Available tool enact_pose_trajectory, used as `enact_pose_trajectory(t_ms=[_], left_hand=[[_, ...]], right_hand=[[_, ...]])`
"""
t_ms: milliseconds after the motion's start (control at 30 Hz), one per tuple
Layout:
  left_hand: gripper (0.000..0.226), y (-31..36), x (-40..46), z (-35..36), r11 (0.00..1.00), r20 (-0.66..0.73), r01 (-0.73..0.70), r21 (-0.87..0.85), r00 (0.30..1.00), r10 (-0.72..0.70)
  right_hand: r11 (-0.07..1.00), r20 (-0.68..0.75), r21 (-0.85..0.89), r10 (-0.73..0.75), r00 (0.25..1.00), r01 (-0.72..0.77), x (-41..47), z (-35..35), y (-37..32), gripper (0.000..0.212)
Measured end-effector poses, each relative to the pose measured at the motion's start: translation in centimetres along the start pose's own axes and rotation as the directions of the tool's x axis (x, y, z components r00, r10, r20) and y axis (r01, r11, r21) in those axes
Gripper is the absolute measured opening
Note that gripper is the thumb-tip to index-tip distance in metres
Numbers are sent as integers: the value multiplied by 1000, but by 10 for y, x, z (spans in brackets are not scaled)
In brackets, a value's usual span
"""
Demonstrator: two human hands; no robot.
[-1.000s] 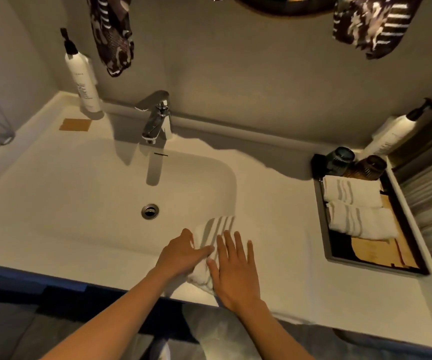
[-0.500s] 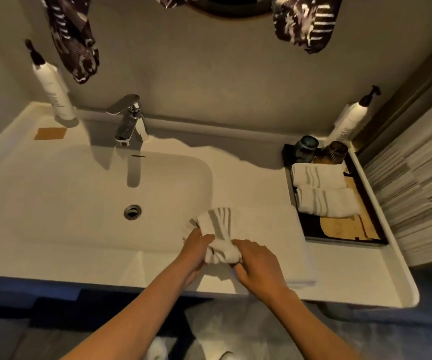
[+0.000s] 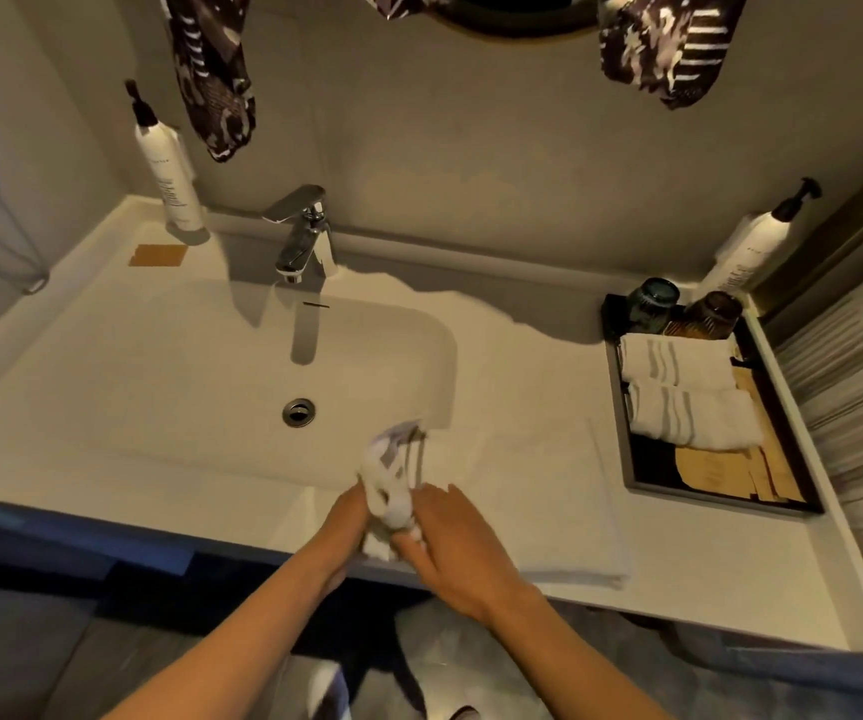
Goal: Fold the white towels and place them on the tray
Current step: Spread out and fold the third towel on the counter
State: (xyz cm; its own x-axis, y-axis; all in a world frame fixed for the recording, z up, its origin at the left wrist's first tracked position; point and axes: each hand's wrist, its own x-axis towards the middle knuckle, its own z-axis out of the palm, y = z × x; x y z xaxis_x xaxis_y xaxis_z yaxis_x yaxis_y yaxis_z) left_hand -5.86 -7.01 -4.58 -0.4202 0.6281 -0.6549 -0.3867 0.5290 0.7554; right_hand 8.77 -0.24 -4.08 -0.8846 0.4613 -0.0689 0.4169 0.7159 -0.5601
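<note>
A small white towel with grey stripes (image 3: pixel 392 475) is bunched upright at the front edge of the counter, right of the basin. My left hand (image 3: pixel 342 527) grips its left side and my right hand (image 3: pixel 458 548) grips its lower right; both are closed on it. It stands over a larger white towel (image 3: pixel 538 491) lying flat on the counter. On the black tray (image 3: pixel 621 423) at the right, two folded striped white towels (image 3: pixel 679 358) (image 3: pixel 694 415) lie side by side.
Two dark glasses (image 3: pixel 655 298) stand at the tray's far end, with tan paper (image 3: pixel 730 472) at its near end. A chrome faucet (image 3: pixel 305 236) rises behind the basin (image 3: pixel 185 376). Pump bottles (image 3: pixel 167 168) (image 3: pixel 751 241) stand at both back corners.
The striped towel lay flat under both palms, then was gathered up and now stands bunched between my hands. My view swung right, then back left.
</note>
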Motion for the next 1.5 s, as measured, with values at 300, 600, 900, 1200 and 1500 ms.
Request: enact_pose_trajectory(t_ms=[300, 600, 900, 1200, 1500], left_hand=[[41, 10, -3, -10, 885, -145, -22, 465, 984, 100], [55, -17, 23, 67, -95, 440, -487, 868, 665, 603], [65, -36, 31, 38, -68, 259, -264, 962, 808, 530], [65, -49, 46, 51, -80, 409, -439, 895, 735, 541], [62, -46, 30, 36, -84, 385, -405, 911, 756, 529]], right_hand=[[941, -43, -332, 60, 997, -70, -21, -20, 51, 46], [853, -107, -421, 291, 951, -308, -57, -22, 128, 61], [793, -165, -411, 421, 892, -450, -17, -21, 99, 61], [835, -221, -341, 376, 900, -432, -27, -2, 115, 61], [785, -229, -364, 447, 865, -502, -75, -12, 131, 67]])
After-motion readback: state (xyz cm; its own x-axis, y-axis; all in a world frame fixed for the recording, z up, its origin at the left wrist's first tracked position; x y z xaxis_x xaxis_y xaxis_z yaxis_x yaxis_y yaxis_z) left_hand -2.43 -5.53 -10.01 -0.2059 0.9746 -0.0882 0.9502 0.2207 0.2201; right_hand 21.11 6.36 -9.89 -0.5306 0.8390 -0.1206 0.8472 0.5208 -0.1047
